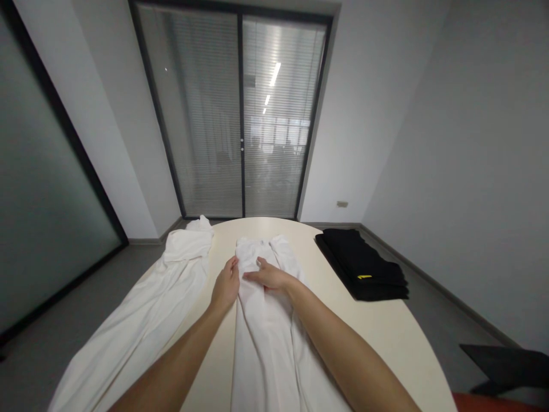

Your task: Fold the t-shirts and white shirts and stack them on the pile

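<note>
Two hands on a white garment centred on the table: left hand at its 9 o'clock edge, fingers together, grip unclear; right hand flat, fingers loosely spread. Even outward strokes should smooth it best.

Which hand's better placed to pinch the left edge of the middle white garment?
Left, likely. The left hand sits right at that edge of the middle white garment, fingertips touching it. The right hand lies flat on the cloth further in and would have to reach across.
</note>
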Available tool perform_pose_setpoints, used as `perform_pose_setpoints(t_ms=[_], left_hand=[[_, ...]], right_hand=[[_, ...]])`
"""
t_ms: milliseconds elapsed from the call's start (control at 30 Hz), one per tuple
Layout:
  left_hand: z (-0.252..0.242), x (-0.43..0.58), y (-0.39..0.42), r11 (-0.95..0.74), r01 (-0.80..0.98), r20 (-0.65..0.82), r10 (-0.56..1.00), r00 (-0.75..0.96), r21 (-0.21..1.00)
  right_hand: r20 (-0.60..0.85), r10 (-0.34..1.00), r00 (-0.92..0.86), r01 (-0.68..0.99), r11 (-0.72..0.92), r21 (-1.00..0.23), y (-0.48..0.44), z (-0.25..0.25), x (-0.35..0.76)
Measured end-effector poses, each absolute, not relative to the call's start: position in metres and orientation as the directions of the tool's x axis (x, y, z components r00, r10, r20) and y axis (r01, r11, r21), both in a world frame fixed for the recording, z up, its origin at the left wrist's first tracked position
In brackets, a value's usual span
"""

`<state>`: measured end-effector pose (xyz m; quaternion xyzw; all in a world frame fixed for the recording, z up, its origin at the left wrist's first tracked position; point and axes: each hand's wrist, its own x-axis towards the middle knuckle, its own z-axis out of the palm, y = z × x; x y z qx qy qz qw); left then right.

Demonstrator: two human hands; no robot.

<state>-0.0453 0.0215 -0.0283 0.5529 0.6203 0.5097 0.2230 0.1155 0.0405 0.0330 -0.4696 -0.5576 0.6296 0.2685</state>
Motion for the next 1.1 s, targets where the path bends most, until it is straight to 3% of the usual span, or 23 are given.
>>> perform_pose_setpoints(t_ms=[200, 467, 533, 600, 667, 767, 867, 967, 1100], left_hand=[[-0.028, -0.045, 0.021, -0.123, 0.565, 0.302, 0.924, -0.236, 0.816], [-0.023, -0.041, 0.014, -0.162, 0.770, 0.389, 0.913, -0.119, 0.617], [-0.020, -0.039, 0.012, -0.141, 0.839, 0.384, 0.920, -0.086, 0.525], [-0.017, -0.039, 0.010, -0.118, 0.907, 0.364, 0.931, -0.041, 0.405], [-0.013, -0.040, 0.009, -0.109, 0.940, 0.340, 0.941, -0.008, 0.322], [-0.008, -0.043, 0.007, -0.124, 0.953, 0.323, 0.946, 0.030, 0.276], [-0.007, -0.044, 0.007, -0.138, 0.953, 0.319, 0.947, 0.048, 0.268], [-0.009, -0.044, 0.007, -0.142, 0.957, 0.315, 0.947, 0.057, 0.254], [-0.011, -0.043, 0.009, -0.140, 0.948, 0.362, 0.932, 0.029, 0.286]], right_hand=[[-0.362, 0.782, -0.508, 0.354, -0.193, -0.915, 0.035, 0.048, 0.130], [-0.375, 0.718, -0.586, 0.651, 0.142, -0.745, 0.031, 0.067, 0.150], [-0.335, 0.734, -0.591, 0.712, 0.279, -0.645, 0.026, 0.072, 0.152], [-0.242, 0.801, -0.547, 0.794, 0.405, -0.453, 0.018, 0.081, 0.151], [-0.172, 0.856, -0.487, 0.858, 0.432, -0.276, 0.007, 0.093, 0.149], [-0.214, 0.863, -0.457, 0.888, 0.429, -0.165, -0.017, 0.108, 0.144], [-0.266, 0.823, -0.502, 0.864, 0.489, -0.117, -0.044, 0.111, 0.142], [-0.191, 0.830, -0.524, 0.852, 0.509, -0.124, -0.071, 0.103, 0.145], [-0.047, 0.773, -0.633, 0.746, 0.592, -0.305, -0.105, 0.086, 0.149]])
